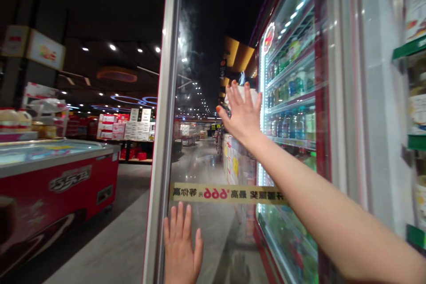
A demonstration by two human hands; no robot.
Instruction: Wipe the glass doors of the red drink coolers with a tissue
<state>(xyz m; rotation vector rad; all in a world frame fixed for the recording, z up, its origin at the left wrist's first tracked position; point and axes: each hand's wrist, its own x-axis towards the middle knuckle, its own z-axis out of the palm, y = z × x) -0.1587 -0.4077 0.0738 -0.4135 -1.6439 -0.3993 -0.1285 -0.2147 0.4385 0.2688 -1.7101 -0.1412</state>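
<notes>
A glass cooler door (206, 53) with a silver frame (163, 133) stands swung open in front of me. My left hand (181, 248) lies flat on the lower glass, fingers stretched upward, holding nothing. My right hand (242, 115) reaches across at arm's length and presses a white cloth (253, 94) against the glass higher up, fingers laid flat over it. A yellow sticker strip (226, 193) with red digits runs across the glass between the two hands.
Lit cooler shelves (293, 88) full of bottles run along the right, with an open shelf section (414, 97) at the far right. A red chest freezer (60, 177) stands at the left. A shop aisle (199, 159) with stacked boxes stretches away behind the glass.
</notes>
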